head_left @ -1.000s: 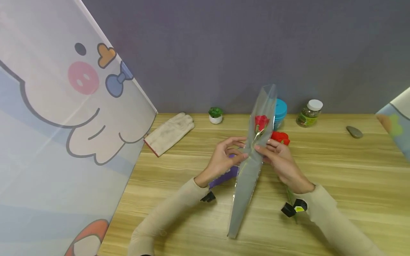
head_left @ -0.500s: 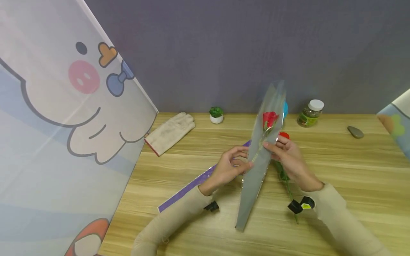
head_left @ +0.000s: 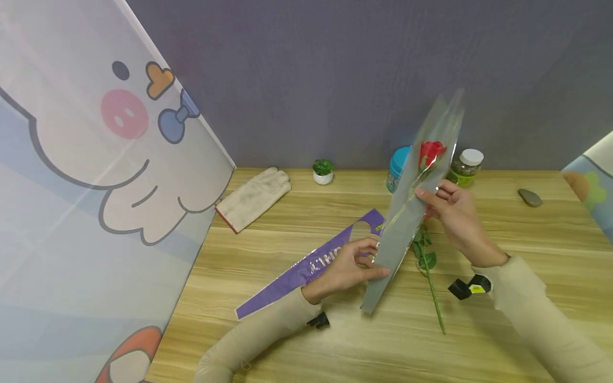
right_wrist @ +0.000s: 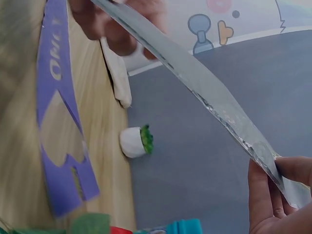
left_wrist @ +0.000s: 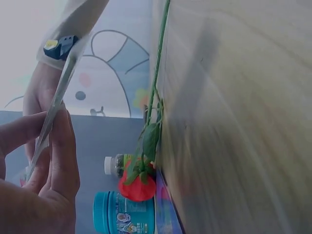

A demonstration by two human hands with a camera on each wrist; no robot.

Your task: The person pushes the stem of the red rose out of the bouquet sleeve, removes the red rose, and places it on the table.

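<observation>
Sleeve (head_left: 401,229) farther right than a second ago, I note: shiny, grey, red rose (head_left: 432,153) inside, aslant above desk (head_left: 369,351), fingers (left_wrist: 63,156) of left hand (head_left: 351,266) and right hand (head_left: 457,218) pinching it.

At left of the head view, a printed panel (head_left: 62,143) with a white cartoon figure, pink round patch and blue bow-like shape, beside a wood-grain table (head_left: 551,244). Left of centre, a pale, smudged glove (head_left: 254,200), red-edged cuff toward lower left. At centre, a small green plant (head_left: 323,166) in a white pot (head_left: 323,178). Right of centre, near the dark grey backdrop (head_left: 306,80), a blue-lidded jar (head_left: 397,166) and a white-lidded jar (head_left: 468,166), both partly covered. Far right, a grey-brown stone (head_left: 530,197) and a second printed panel (head_left: 594,181).
</observation>
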